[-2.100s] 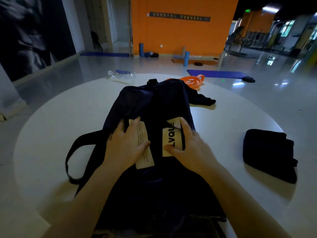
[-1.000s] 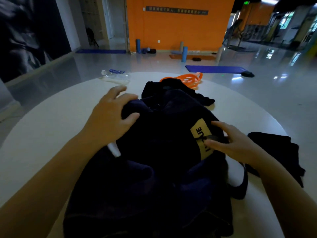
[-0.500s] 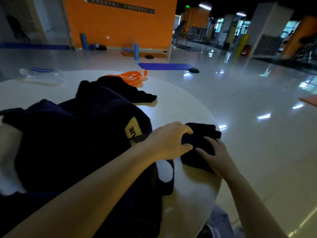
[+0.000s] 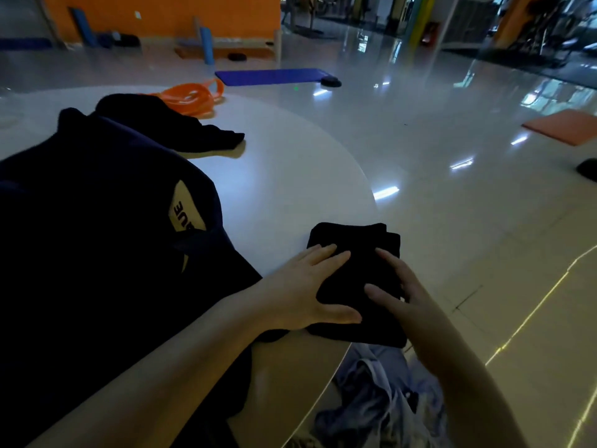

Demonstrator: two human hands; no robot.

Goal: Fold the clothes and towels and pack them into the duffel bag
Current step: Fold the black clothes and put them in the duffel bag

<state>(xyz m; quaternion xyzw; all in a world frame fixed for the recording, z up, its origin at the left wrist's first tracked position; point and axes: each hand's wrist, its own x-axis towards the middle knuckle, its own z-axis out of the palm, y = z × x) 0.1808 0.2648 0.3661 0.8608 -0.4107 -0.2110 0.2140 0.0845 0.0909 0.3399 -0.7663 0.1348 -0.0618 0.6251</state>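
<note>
Folded black cloth bundle [image 4: 352, 234] lying at the right rim of the round white worktop [image 4: 284, 176], just beside the dark navy fabric duffel bag [image 4: 97, 227], left hand [image 4: 300, 286] pressing flat on it with straight fingers, right hand [image 4: 407, 299] resting spread on top, neither clenching.

The grip sits near the right rim of a round white table [image 4: 290, 176]. Far beyond it and to the left, orange bands [image 4: 190, 97] lie looped at the table's far edge. Farther off, a blue mat [image 4: 271, 76] lies flat on the glossy floor [image 4: 452, 221], and a blue roller [image 4: 206, 45] stands upright before an orange wall [image 4: 161, 11]. Far right of the grip and beyond it lies a salmon mat [image 4: 562, 127].
</note>
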